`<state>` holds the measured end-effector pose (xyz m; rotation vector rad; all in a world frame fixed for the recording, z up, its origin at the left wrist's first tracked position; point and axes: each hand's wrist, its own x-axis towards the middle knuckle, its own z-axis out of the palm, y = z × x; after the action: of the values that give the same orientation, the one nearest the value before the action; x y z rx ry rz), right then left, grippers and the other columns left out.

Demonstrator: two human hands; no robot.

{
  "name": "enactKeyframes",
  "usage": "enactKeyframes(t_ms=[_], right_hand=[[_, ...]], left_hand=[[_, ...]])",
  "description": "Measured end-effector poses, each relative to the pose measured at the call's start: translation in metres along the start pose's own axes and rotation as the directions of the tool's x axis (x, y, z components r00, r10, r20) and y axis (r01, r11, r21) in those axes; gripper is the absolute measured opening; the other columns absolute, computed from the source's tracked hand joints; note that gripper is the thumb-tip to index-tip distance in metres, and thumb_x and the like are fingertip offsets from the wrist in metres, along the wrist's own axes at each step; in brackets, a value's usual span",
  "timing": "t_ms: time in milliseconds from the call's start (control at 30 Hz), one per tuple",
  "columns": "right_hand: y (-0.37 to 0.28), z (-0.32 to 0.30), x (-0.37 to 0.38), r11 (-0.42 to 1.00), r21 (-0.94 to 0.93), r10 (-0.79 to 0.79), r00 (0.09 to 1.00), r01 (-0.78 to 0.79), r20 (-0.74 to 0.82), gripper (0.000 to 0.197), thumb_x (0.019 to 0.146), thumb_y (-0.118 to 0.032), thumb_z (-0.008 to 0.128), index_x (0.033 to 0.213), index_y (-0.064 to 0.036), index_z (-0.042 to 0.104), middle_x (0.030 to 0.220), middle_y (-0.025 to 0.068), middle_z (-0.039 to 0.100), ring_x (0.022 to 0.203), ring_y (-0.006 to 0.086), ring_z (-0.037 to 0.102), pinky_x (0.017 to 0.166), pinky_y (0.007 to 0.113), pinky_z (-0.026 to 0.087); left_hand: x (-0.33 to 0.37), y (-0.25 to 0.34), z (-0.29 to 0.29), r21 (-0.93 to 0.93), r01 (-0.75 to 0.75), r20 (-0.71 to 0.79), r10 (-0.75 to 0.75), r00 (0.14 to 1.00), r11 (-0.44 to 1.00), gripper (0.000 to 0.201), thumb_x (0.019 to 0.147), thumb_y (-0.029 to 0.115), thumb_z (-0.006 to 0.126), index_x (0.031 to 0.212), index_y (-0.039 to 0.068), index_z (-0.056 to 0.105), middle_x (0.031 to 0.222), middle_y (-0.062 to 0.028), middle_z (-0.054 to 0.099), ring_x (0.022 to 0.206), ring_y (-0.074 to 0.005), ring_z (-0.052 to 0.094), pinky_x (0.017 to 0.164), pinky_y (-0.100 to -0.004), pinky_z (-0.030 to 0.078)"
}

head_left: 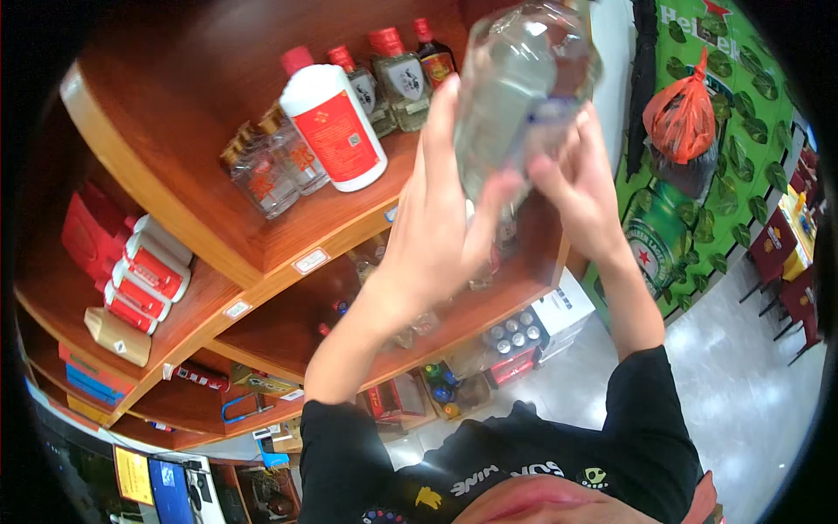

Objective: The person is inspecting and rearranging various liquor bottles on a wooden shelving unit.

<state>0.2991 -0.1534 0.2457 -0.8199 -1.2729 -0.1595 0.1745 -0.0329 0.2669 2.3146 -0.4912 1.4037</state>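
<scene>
A large clear glass bottle (515, 83) is raised and tilted in front of the wooden shelf (340, 249), between my two hands. My left hand (436, 210) grips it from the left, fingers along its side and thumb toward the front. On the other side, my right hand (583, 179) wraps round the glass with its thumb pointing inward. A blurred blue mark shows on the glass near that thumb. Left of the hands stands a white bottle (336, 131) with a red label and red cap. Small clear bottles with red caps (403, 83) stand behind it.
Clear bottles with gold caps (266, 175) stand left on the same shelf. White-and-red bottles (148, 271) fill a compartment farther left. Below are a pack of cans (513, 332) and a cardboard box of bottles (454, 393). A red plastic bag (681, 122) hangs by a green panel.
</scene>
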Motion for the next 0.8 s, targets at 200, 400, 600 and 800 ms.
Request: enactKeyframes(t_ms=[200,400,600,800], right_hand=[[-0.032,0.001,-0.120,0.889,0.076,0.444,0.890,-0.452,0.100,0.076,0.087,-0.027,0.073,0.136,-0.0008,0.022,0.128,0.0159,0.046,0.112,0.0205,0.053,0.093,0.037,0.045],[0.004,0.033,-0.202,0.550,0.002,0.824,0.542,-0.835,0.166,0.058,0.092,-0.026,0.067,0.132,0.0005,0.034,0.122,0.0140,0.052,0.115,0.0203,0.053,0.097,0.038,0.043],[0.011,0.060,-0.235,0.487,0.025,0.845,0.478,-0.873,0.240,0.054,0.091,-0.022,0.069,0.129,0.0016,0.039,0.106,0.0070,0.050,0.097,0.0138,0.050,0.092,0.036,0.044],[0.001,0.071,-0.251,0.472,0.042,0.821,0.456,-0.881,0.343,0.056,0.089,-0.022,0.070,0.129,0.0015,0.039,0.104,0.0072,0.050,0.097,0.0135,0.050,0.091,0.036,0.044]], left_hand=[[-0.117,0.048,0.016,-0.268,0.344,0.201,-0.297,0.934,0.900,0.088,0.088,0.018,0.071,0.144,-0.010,0.010,0.139,-0.0354,0.037,0.129,-0.0410,0.045,0.107,-0.0452,0.036],[-0.220,0.061,0.024,-0.480,0.814,0.319,-0.800,0.509,0.327,0.067,0.094,0.009,0.060,0.141,-0.003,0.014,0.137,-0.0244,0.040,0.126,-0.0285,0.047,0.105,-0.0423,0.038],[-0.273,0.083,0.014,-0.594,0.780,0.204,-0.901,0.382,0.197,0.067,0.090,0.009,0.064,0.136,0.000,0.017,0.139,-0.0232,0.038,0.126,-0.0282,0.047,0.101,-0.0426,0.041],[-0.290,0.106,-0.005,-0.583,0.792,0.196,-0.915,0.353,0.181,0.066,0.087,0.007,0.069,0.130,0.003,0.019,0.137,-0.0229,0.038,0.126,-0.0293,0.047,0.101,-0.0446,0.043]])
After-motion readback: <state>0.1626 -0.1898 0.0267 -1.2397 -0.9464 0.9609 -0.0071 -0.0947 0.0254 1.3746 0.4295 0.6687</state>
